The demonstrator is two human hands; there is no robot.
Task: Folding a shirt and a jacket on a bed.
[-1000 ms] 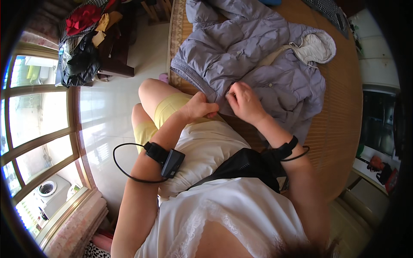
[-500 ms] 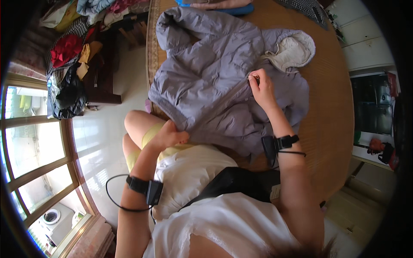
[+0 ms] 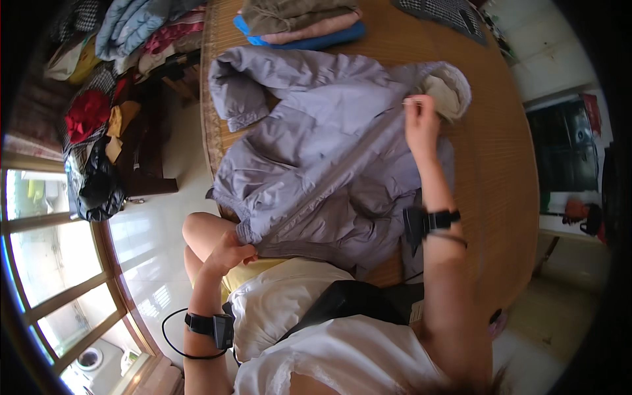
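Observation:
A grey-lilac padded jacket (image 3: 316, 138) with a pale-lined hood (image 3: 444, 95) lies spread over the brown mat in front of me. Its front edge runs slantwise from the hem near my lap up to the hood. My left hand (image 3: 230, 254) is closed on the hem corner at the lower left. At the upper end of the front edge, just below the hood, my right hand (image 3: 421, 125) pinches with thumb and finger. What sits between those fingertips is small, perhaps the zipper's pull, and slightly blurred. One sleeve (image 3: 240, 99) lies bent at the upper left.
Beyond the jacket stands a folded clothes stack (image 3: 299, 26), brown, pink and blue. A checked cloth (image 3: 444, 16) lies at the far right. Heaped clothes (image 3: 89, 115) and a black plastic bag (image 3: 99, 191) are at the left. The mat's edge (image 3: 205, 131) borders the tiled floor.
My right hand has moved up along the front edge toward the hood. My left hand has drawn the hem down and left. The jacket's front now lies straighter, and more of the clothes stack shows.

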